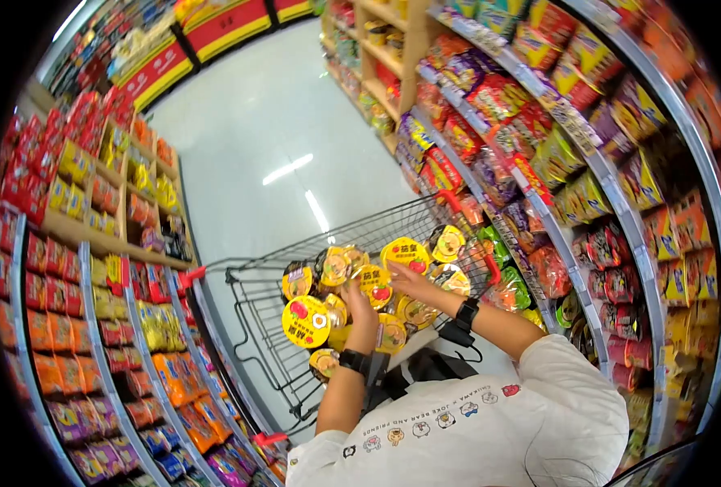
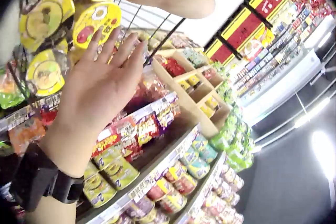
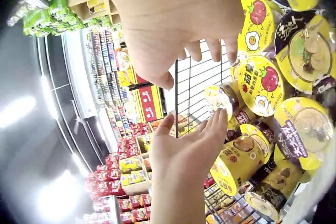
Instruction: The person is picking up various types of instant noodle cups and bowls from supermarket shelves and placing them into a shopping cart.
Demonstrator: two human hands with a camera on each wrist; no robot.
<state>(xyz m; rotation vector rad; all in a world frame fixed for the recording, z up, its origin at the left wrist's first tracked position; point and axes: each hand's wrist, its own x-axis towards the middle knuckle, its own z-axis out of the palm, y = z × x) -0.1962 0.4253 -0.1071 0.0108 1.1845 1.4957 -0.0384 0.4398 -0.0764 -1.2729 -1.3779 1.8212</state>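
Instant noodle cups with yellow lids, several of them, lie heaped in a black wire shopping cart (image 1: 255, 349). My left hand (image 1: 362, 312) reaches over the heap, its fingers straight beside a tomato-lidded noodle cup (image 1: 374, 282). Close to its right, my right hand (image 1: 415, 286) extends its fingers at the edge of another yellow-lidded cup (image 1: 403, 253). The right wrist view shows the left hand (image 3: 186, 153) palm up with nothing in it. In the left wrist view the right hand (image 2: 102, 90) has spread fingers and a bare palm.
Shelves of bagged snacks (image 1: 76, 349) line the left side, and a sloping shelf of packets (image 1: 571, 162) rises close on the right. A wooden rack (image 1: 389, 61) stands farther ahead beside the pale aisle floor (image 1: 271, 122). The cart has red corner pieces (image 1: 191, 277).
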